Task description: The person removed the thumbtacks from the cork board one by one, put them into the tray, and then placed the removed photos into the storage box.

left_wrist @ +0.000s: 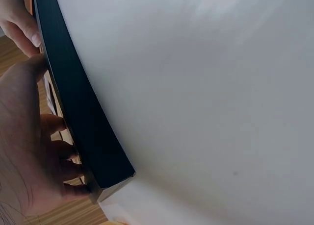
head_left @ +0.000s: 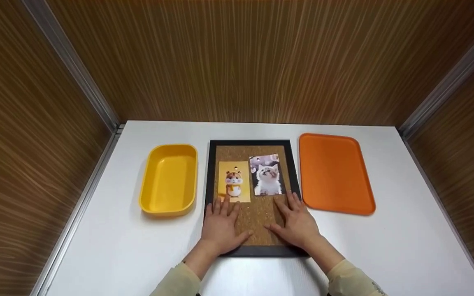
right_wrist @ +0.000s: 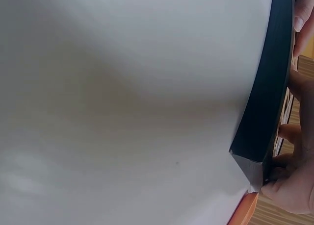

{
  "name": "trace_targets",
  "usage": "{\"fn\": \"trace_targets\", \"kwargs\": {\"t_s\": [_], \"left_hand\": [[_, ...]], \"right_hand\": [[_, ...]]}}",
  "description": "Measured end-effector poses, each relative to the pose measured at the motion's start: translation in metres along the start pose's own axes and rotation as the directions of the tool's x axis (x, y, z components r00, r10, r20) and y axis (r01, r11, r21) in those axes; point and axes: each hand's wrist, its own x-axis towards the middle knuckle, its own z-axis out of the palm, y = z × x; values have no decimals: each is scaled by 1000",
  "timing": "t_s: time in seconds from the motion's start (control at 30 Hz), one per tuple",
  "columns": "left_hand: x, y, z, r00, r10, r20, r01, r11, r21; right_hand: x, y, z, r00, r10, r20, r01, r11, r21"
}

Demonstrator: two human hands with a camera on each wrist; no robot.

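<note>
Sleeves, pale yellow, enter at bottom edge of head view; both forearms reach fwd onto white table.

L hand lies flat, palm down, fingers straight and slightly spread, on near-left part of cork board. It presses, no curl round anything. R hand lies the same way just beside it on near-right part, thumbs pointing toward each other, narrow strip of cork between them. Neither hand pinches or grips; both rest open on the surface.

Wrist views: black frame edge seen close, L fingers lying over the board side; R wrist view shows same frame w/ fingers beyond it. Frame sits flat on table.

Just past L fingertips: hamster photo, yellow backgd, pinned to cork, fingertips at its near edge. Past R fingertips: kitten photo, slightly tilted, pinned too, near but apart from the fingers.

Outboard of L hand: yellow tub, beside frame, not touching. Outboard of R hand: orange tray, flat, close to frame's right edge.

Beyond: wood-grain walls.
</note>
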Motion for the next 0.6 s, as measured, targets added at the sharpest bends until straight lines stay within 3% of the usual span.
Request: {"fn": "trace_targets", "kwargs": {"t_s": [0.6], "left_hand": [[-16, 4, 0, 1000, -8, 30, 10, 997, -70]], "right_hand": [[-17, -8, 2, 1000, 27, -13, -27, 999, 23]]}}
